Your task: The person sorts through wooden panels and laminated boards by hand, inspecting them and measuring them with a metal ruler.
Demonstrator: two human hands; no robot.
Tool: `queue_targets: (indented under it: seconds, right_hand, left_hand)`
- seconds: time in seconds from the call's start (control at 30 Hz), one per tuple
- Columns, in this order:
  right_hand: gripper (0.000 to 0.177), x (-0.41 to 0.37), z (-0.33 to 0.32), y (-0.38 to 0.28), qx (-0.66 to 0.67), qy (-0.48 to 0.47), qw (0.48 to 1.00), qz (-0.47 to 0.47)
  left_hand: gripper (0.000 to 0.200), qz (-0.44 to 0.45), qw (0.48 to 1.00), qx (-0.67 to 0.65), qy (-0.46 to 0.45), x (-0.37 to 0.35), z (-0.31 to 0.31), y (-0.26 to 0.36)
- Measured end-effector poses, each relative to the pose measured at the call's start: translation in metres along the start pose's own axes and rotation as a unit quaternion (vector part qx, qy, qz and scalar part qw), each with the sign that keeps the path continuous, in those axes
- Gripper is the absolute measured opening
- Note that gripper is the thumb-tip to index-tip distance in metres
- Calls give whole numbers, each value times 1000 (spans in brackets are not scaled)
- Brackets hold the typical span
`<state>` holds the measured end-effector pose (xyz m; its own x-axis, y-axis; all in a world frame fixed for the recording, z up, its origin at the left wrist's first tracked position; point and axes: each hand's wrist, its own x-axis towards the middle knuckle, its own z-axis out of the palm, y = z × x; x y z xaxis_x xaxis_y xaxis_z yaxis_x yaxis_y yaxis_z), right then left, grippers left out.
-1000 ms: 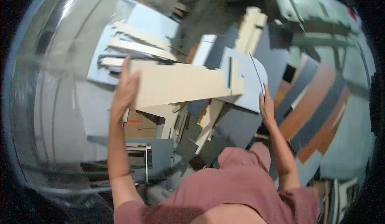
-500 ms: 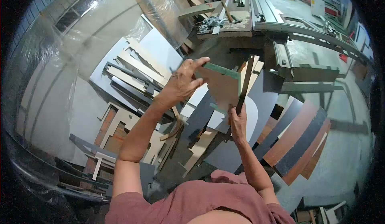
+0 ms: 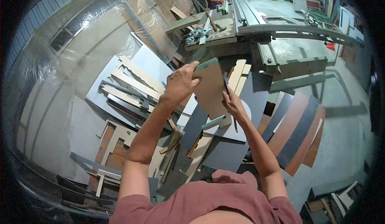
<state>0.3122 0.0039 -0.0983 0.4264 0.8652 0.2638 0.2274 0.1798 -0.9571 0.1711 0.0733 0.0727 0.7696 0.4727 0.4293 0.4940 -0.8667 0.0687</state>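
L hand (image 3: 181, 83), R hand (image 3: 232, 104) grip panel (image 3: 209, 93) edges over offcut pile (image 3: 134, 85).

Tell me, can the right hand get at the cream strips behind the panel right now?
Probably not yet: the right hand rests on the brown panel, which the left hand holds at its green top edge. The cream strips stand just beyond, partly screened by it.
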Motion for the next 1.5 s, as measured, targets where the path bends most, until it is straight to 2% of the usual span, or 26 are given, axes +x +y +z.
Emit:
queue_targets:
  seconds: [0.07,0.13,0.23,0.3,0.37,0.5,0.57,0.67,0.7,0.77,0.87,1.0,1.07,1.13,1.2,1.23,1.27,1.3,1.33,1.4,1.47,1.5]
  right_hand:
    - [38,-1,7,5,13,7,999,-28]
    - [37,-11,6,-16,-51,74,992,-86]
    - [38,-35,-10,-62,-72,52,994,-65]
    - [38,-41,-6,-64,-87,31,995,-28]
    - [38,-43,-1,-33,-81,31,996,-4]
    - [40,-54,15,59,-85,28,994,68]
    - [39,-59,16,103,-124,14,986,107]
    - [38,-70,23,176,-116,0,978,173]
    - [37,-74,26,203,-134,4,975,176]
    - [34,-82,31,249,-153,1,969,194]
    - [33,-90,25,288,-165,-38,950,261]
    - [34,-99,27,341,-175,-68,929,319]
    - [34,-106,31,361,-180,-66,924,331]
    - [34,-109,30,369,-191,-64,919,338]
    - [32,-111,24,374,-152,-38,942,298]
    - [32,-113,23,382,-165,-50,941,292]
    - [31,-117,25,390,-111,9,948,298]
    - [31,-123,23,393,-54,67,949,303]
    - [31,-125,15,374,-66,56,951,296]
    - [34,-131,1,326,167,66,893,414]
    - [36,-137,-12,292,180,16,879,441]
    - [37,-144,-16,281,169,8,885,433]
  left_hand:
    - [47,-57,994,68,-61,4,-2,3]
    - [47,-59,994,73,-59,8,-4,1]
    - [45,-84,991,74,-72,1,1,-3]
    - [46,-89,990,66,-92,0,1,1]
    - [45,-106,989,38,-92,3,1,12]
    - [41,-100,987,66,-107,9,14,-3]
    - [36,-152,984,-27,-93,13,14,3]
    - [33,-164,981,-14,-105,23,15,4]
    - [42,-121,988,-28,-88,23,17,-2]
    - [43,-131,987,-37,-90,28,21,-23]
    - [43,-126,984,-81,-95,37,24,-29]
    - [41,-186,977,-56,-90,48,25,-22]
    - [42,-212,966,-113,-93,51,26,-28]
    - [43,-211,969,-94,-88,55,25,-24]
    - [42,-217,967,-62,-117,53,20,-32]
    - [42,-193,968,-97,-127,52,18,-37]
    - [42,-207,966,-104,-115,47,13,-34]
    - [44,-253,950,-94,-155,44,5,-22]
    - [45,-295,932,-85,-195,39,-1,-17]
    - [47,-315,929,-93,-170,14,-10,-27]
    - [48,-378,909,-136,-116,-17,-18,-46]
    - [47,-455,870,-163,-96,-35,-24,-58]
